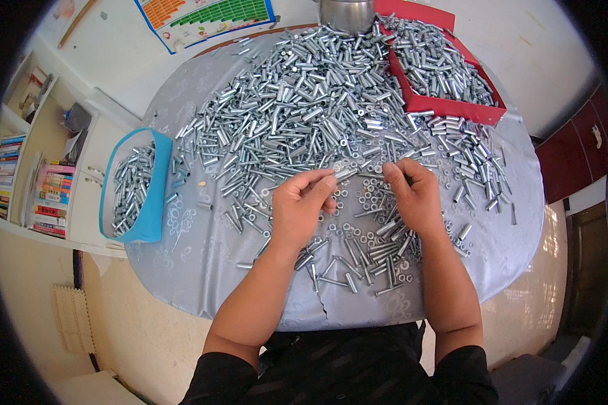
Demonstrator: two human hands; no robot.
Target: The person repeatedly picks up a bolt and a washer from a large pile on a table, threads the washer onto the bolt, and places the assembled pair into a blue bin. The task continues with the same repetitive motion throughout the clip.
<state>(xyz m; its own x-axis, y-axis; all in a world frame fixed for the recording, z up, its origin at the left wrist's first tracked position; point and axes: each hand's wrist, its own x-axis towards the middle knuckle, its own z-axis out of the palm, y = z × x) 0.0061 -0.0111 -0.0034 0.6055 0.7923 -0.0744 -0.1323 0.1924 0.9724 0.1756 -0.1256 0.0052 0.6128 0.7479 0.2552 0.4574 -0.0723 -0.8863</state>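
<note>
My left hand (pixel 297 208) is closed in a pinch, thumb against forefinger, over the middle of the table. A shiny metal piece (pixel 345 171) shows just past its fingertips; whether it is held or lies on the pile behind cannot be made out. My right hand (pixel 414 197) is to the right with fingers curled and thumb pressed in; what it holds, if anything, is hidden. Between and below the hands lie loose hex nuts and washers (pixel 371 192), along with bolts and metal sleeves (pixel 378 255). Beyond them rises a large heap of silvery sleeves and bolts (pixel 290 101).
A red box (pixel 452 106) full of metal sleeves stands at the back right, near a metal pot (pixel 346 15). At the left is a blue container (pixel 157 196) holding more metal parts. A grey patterned cloth (pixel 189 277) covers the round table. Bookshelves (pixel 30 182) stand at the far left.
</note>
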